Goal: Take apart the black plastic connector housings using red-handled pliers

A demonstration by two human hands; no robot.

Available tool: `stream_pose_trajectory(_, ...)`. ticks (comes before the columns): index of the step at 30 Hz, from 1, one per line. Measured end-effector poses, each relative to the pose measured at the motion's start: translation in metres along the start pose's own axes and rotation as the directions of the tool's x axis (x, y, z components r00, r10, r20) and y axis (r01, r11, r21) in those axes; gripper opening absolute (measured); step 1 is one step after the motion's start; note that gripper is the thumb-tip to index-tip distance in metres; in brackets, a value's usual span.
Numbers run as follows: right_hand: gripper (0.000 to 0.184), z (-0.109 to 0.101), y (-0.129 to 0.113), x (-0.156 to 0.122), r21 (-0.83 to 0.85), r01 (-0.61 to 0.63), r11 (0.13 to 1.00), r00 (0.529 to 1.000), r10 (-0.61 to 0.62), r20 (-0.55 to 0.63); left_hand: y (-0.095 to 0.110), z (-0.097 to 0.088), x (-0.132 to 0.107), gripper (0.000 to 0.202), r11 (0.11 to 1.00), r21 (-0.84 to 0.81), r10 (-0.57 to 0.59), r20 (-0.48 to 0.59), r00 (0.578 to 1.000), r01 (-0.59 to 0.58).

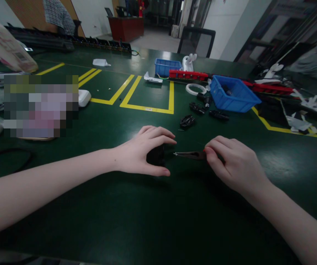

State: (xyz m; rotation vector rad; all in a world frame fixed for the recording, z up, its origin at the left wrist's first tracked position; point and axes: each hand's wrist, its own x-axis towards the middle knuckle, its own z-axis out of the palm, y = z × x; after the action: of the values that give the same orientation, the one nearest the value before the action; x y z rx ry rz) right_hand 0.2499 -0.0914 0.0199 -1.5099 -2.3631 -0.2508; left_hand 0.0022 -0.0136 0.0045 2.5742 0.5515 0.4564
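My left hand (147, 149) is curved around a dark black part (157, 155), which fills the gap between thumb and fingers. Its fingertips reach past the part, and its details are lost in shadow. My right hand (232, 162) is closed around the handles of a pair of needle-nose pliers (191, 155), mostly covered by the fingers. The jaws point left at the black part, a short gap away, with a bright spot at their tip. A small thin pin (180, 130) lies on the table beyond.
Several black plastic parts (187, 120) lie in front of a blue bin (234, 97), near a white tape roll (196, 89). Another blue bin (168, 67) and red strips (188, 75) stand behind. Yellow tape (147, 109) marks the green table (136, 221). A person's sleeve (59, 16) shows far left.
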Motion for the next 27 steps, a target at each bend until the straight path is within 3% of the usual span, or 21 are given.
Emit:
stream_pose_trajectory(6,0.029,0.001,-0.008,0.002,0.061,0.055,0.997,0.994,-0.049,-0.097,0.017,0.002,0.002,0.028,0.974,-0.218,0.068,-0.003,0.998,-0.067)
stream_pose_trajectory(12,0.028,0.003,-0.011,0.004,0.084,0.054,0.995,0.991,-0.043,-0.125,0.028,0.005,0.005,0.012,0.945,-0.327,-0.025,-0.124,0.992,-0.017)
stream_pose_trajectory(16,0.028,0.005,-0.011,0.004,0.072,0.056,0.996,0.99,-0.046,-0.134,0.027,0.005,0.003,0.01,0.949,-0.316,-0.065,-0.182,0.981,0.004)
stream_pose_trajectory(22,0.03,0.008,-0.007,0.003,0.081,0.058,0.995,0.988,-0.045,-0.149,0.025,0.006,0.0,0.012,0.968,-0.248,-0.019,-0.196,0.98,-0.03)
stream_pose_trajectory(27,0.02,0.017,0.004,-0.004,0.101,0.087,0.991,0.984,-0.07,-0.165,0.018,0.011,0.001,0.018,0.99,-0.127,0.041,-0.205,0.978,-0.068)
